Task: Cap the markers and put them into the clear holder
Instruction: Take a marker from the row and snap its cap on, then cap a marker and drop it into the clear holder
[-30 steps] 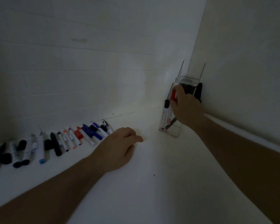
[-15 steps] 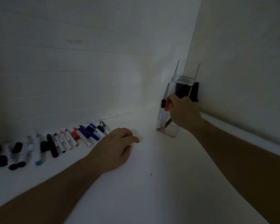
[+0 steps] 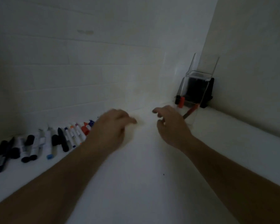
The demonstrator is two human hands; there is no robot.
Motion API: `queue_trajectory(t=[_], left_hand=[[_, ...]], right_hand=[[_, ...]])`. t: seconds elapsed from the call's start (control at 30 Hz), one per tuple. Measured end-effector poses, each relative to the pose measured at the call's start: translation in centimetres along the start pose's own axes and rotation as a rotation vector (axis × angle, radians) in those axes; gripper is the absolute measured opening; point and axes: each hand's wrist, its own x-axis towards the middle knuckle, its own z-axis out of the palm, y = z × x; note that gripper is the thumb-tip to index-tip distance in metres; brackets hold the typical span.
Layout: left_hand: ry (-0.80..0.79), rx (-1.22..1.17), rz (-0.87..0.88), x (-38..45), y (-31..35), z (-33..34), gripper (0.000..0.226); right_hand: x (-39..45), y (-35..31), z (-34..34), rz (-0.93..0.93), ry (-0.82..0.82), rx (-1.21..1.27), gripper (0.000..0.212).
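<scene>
Markers (image 3: 39, 146) line a dim white ledge (image 3: 136, 183) below tiled wall (image 3: 87, 70); both hands' fingers loose, holding nothing.

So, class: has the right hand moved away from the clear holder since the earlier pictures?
Yes. The right hand has left the clear holder and come back toward the left hand, holding nothing; the red marker stands inside the holder.

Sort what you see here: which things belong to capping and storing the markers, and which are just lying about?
Job: row of markers; clear holder; red-capped marker inside it; left hand; right hand.
Lying about: black object behind the holder.
</scene>
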Motion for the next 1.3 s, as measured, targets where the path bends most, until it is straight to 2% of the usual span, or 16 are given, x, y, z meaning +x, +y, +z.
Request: queue_trajectory(t=[0.07, 0.13, 0.23, 0.4, 0.47, 0.67, 0.73, 0.8, 0.83, 0.9, 1.0, 1.13, 1.2, 1.3], left_hand=[[0.127, 0.053, -0.243, 0.1, -2.3, -1.9, 0.052], [0.189, 0.134, -0.406, -0.4, -4.1, -3.2, 0.06], [0.203, 0.193, -0.453, -1.1, -5.4, -3.7, 0.062], [0.185, 0.169, -0.404, -1.0, -5.1, -2.7, 0.062], [0.173, 0.164, -0.412, -1.1, -5.1, -2.6, 0.06], [0.139, 0.133, -0.465, -1.1, -4.7, -2.2, 0.062], [0.123, 0.141, -0.46, -1.2, -4.9, -1.9, 0.053], [0.097, 0.153, -0.464, -1.2, -5.0, -1.4, 0.044], [0.085, 0.16, -0.473, -1.2, -5.0, -1.3, 0.042], [0.041, 0.172, -0.494, -0.8, -4.7, -1.0, 0.036], [-0.086, 0.259, -0.503, 0.5, -4.3, -0.7, 0.028], [-0.228, 0.305, -0.491, 3.1, -4.1, -0.7, 0.025], [-0.356, 0.373, -0.505, 4.6, -4.5, -0.7, 0.027], [-0.638, 0.496, -0.516, 6.2, -4.9, -0.6, 0.036]], right_hand=[[0.1, -1.1, 2.6, 0.025, -0.176, 0.065, 0.042], [0.7, -2.6, 4.9, -0.016, -0.271, 0.111, 0.042], [2.1, -4.9, 7.4, -0.032, -0.36, 0.172, 0.043], [3.5, -6.2, 7.9, -0.093, -0.456, 0.147, 0.031], [3.7, -6.2, 7.7, -0.066, -0.427, 0.114, 0.032], [2.1, -3.7, 6.6, 0.036, -0.331, -0.187, 0.019], [1.0, -2.7, 6.1, 0.077, -0.216, -0.062, 0.013], [0.4, -1.9, 5.8, 0.188, -0.097, 0.234, 0.005], [0.3, -1.7, 5.6, 0.237, -0.052, 0.375, 0.011], [0.3, -1.4, 5.4, 0.244, -0.033, 0.5, 0.016], [0.1, -1.4, 5.5, 0.164, -0.082, 0.492, 0.007], [0.2, -1.2, 5.7, 0.142, -0.128, 0.514, 0.009], [0.2, -1.0, 5.8, 0.148, -0.121, 0.516, 0.009], [0.1, -0.7, 5.7, 0.15, -0.108, 0.527, 0.01]])
